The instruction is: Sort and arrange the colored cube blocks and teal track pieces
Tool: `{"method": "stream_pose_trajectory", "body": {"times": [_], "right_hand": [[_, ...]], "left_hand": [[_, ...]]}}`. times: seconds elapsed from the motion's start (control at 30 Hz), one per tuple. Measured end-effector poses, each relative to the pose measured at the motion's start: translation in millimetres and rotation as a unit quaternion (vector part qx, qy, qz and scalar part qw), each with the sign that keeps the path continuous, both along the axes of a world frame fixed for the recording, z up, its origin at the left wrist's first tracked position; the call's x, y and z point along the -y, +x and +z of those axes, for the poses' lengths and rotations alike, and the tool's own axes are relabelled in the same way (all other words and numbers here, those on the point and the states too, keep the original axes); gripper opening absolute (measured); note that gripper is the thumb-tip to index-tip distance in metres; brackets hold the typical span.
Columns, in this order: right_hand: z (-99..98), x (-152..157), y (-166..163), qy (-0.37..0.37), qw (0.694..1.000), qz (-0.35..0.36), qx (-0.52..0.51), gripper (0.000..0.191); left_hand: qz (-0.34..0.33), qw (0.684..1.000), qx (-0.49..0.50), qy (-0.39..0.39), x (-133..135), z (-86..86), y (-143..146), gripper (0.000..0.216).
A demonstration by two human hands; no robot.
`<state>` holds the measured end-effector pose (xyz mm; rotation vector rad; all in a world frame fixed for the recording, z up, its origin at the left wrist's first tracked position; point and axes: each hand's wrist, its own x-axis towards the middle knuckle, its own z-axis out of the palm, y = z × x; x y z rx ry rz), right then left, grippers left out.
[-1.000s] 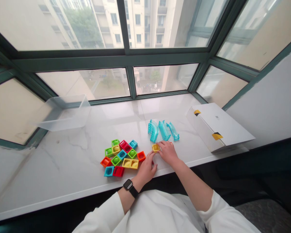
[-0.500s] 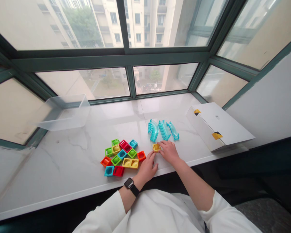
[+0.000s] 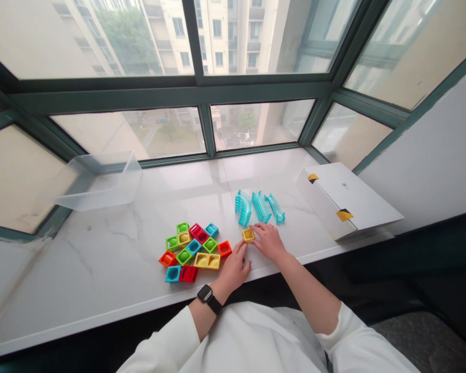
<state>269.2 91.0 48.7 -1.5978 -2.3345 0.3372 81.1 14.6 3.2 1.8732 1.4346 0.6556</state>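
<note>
A small yellow square block (image 3: 248, 235) with a hollow top sits on the white counter between my hands. My right hand (image 3: 269, 241) grips its right side, thumb and fingers closed against it. From the near left, my left hand (image 3: 235, 267) reaches to the same block with its fingertips at the lower edge; the fingers are drawn together. Left of my hands lies a group of coloured blocks, among them a double yellow block (image 3: 207, 260), an orange block (image 3: 224, 248) and a red block (image 3: 188, 273). Just beyond the yellow block are clear turquoise track pieces (image 3: 261, 207), some curved.
A clear plastic bin (image 3: 101, 184) stands at the back left by the window. To the right rests a white box (image 3: 349, 199) with yellow-and-black tabs. The counter's front edge (image 3: 112, 309) runs close to my body.
The view has shifted slightly, so everything sits a little further left. Both hands stay at the yellow block, with hardly any movement of their own.
</note>
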Motion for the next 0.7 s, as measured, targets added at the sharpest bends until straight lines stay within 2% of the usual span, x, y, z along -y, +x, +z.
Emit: {"method": "stream_pose_trajectory", "body": {"times": [0.13,0.27,0.47,0.7], "right_hand": [[-3.4,2.8,22.0,0.026,0.996,-0.051,-0.066,0.040],[-14.9,6.8,44.8,0.035,0.990,-0.107,-0.085,0.041],[-31.0,6.3,54.9,0.017,0.987,-0.117,-0.112,0.040],[-34.1,3.4,53.6,0.006,0.984,-0.116,-0.135,0.036]], "left_hand": [[0.001,1.000,0.012,0.003,0.6,0.0,-0.6,0.063],[0.007,1.000,0.006,-0.006,0.7,3.0,0.6,0.061],[0.012,1.000,-0.014,-0.008,-1.4,3.1,2.2,0.061],[0.006,1.000,-0.003,0.001,-0.4,1.4,0.6,0.061]]}}
